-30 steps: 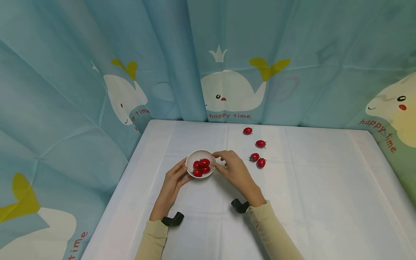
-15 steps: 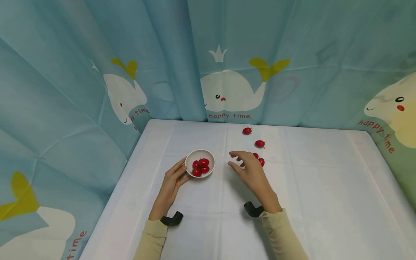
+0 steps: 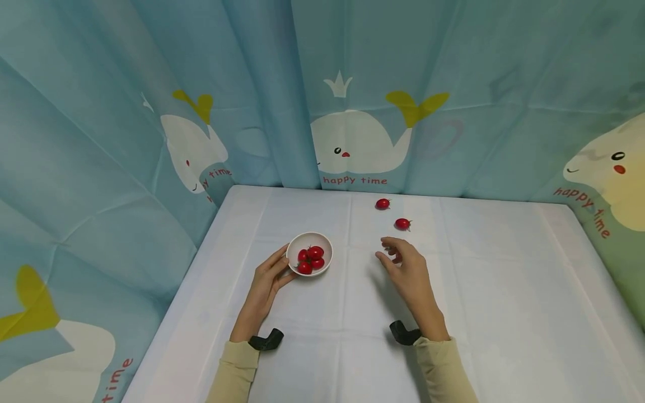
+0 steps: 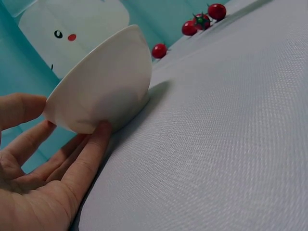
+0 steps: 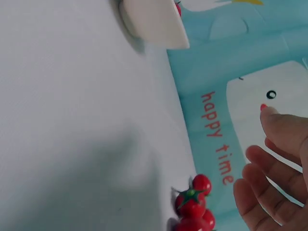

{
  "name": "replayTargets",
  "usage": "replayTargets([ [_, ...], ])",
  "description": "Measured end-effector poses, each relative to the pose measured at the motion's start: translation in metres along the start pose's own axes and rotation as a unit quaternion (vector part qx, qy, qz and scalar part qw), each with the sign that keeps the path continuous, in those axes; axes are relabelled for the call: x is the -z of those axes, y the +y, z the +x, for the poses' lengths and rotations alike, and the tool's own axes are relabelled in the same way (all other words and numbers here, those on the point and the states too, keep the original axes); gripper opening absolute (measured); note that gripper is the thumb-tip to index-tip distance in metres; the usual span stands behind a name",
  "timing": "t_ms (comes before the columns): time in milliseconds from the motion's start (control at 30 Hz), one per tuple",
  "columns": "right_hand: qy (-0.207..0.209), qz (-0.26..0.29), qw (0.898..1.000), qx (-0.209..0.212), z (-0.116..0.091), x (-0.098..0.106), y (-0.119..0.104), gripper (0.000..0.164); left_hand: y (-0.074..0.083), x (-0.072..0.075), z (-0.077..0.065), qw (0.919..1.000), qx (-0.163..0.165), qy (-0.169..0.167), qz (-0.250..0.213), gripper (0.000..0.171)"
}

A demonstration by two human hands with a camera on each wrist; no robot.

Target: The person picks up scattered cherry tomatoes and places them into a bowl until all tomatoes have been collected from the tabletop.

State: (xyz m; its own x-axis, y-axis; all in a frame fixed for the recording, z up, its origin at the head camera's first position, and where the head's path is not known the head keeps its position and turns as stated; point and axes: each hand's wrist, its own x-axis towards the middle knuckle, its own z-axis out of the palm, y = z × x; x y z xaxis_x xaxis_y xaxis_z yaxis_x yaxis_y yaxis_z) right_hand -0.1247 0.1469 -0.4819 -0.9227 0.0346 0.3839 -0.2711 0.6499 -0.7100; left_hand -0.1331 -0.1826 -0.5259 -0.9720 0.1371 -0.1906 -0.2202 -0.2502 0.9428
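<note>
In the head view my left hand (image 3: 264, 282) holds a small white bowl (image 3: 301, 240) by its left side. Several cherry tomatoes (image 3: 316, 253) lie inside it. The left wrist view has one fingertip at the bowl's (image 4: 108, 82) rim and another low on its wall. To the right, my right hand (image 3: 407, 268) hovers over the table with fingers loosely bent and nothing between them. It hides most of the pair of tomatoes beneath it. Several tomatoes (image 5: 190, 204) appear in a row beside its fingers in the right wrist view.
Farther back on the white-covered table (image 3: 494, 291) lie two more cherry tomatoes, a nearer one (image 3: 402, 224) and one close to the back edge (image 3: 383, 204). A blue curtain (image 3: 262, 112) with whale prints hangs behind and to the left.
My right hand has moved from the bowl's right rim rightward to above the pair of tomatoes, now covering them. The left hand and bowl have stayed in place.
</note>
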Motion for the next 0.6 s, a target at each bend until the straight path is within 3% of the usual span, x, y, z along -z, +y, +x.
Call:
replayTargets([
  [300, 0.048, 0.011, 0.997, -0.058, -0.006, 0.000, 0.016, 0.037, 0.000, 0.000, 0.000, 1.0000, -0.005, 0.001, 0.007, 0.051],
  [600, 0.043, 0.005, 0.994, -0.103, -0.007, -0.003, 0.026, 0.039, 0.000, 0.000, 0.000, 1.0000, -0.007, -0.005, -0.004, 0.052],
])
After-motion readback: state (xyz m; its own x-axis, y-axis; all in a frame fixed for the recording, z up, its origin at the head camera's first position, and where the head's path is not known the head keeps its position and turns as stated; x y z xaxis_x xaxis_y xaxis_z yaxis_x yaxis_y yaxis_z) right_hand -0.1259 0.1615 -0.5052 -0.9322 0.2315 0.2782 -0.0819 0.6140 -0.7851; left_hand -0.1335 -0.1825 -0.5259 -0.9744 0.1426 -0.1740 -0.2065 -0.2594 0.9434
